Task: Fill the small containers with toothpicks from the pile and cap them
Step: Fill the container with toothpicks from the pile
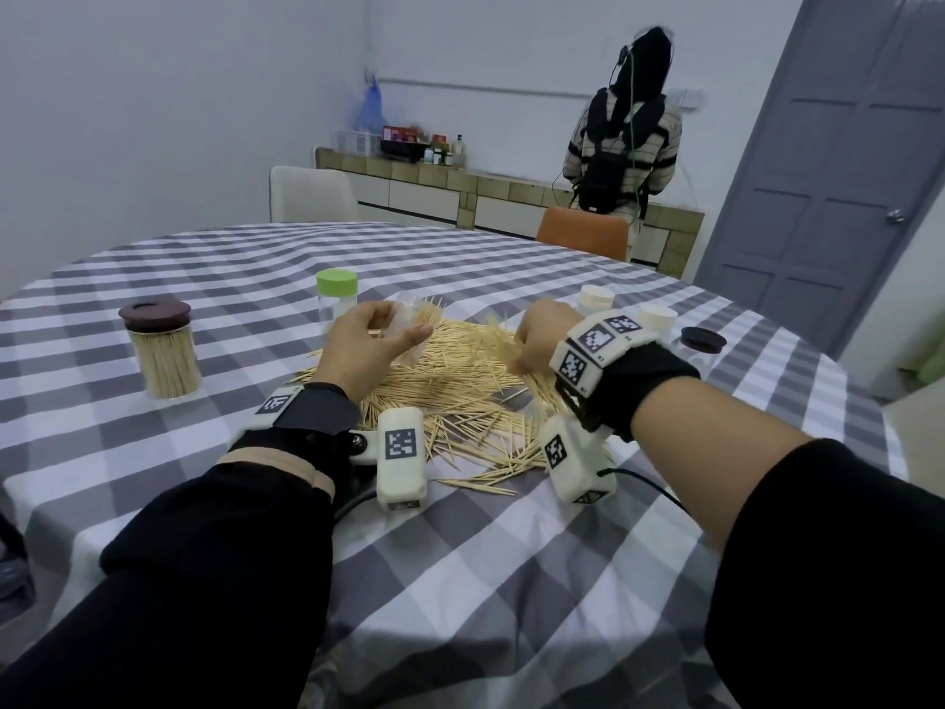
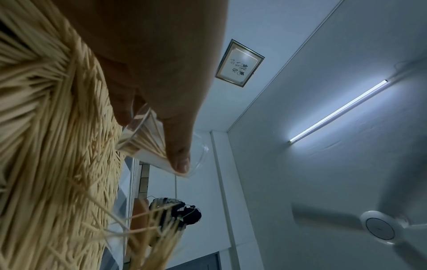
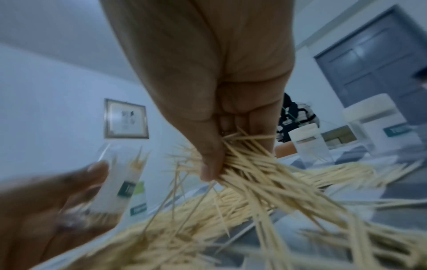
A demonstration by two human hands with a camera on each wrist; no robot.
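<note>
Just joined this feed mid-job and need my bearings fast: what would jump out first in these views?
A sprawling pile of pale wooden toothpicks covers the middle of the grey-and-white checked tablecloth. Over it, the left hand holds a small clear plastic container partly filled with toothpicks, while the right hand has a grip on a loose bundle of toothpicks. Far left stands a clear jar with a dark brown lid, already packed full.

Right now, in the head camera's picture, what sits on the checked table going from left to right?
Brown-lidded jar full of toothpicks → green-lidded container → left hand holding a clear container → right hand gripping a bunch of toothpicks → white-lidded container → dark-lidded container.
</note>
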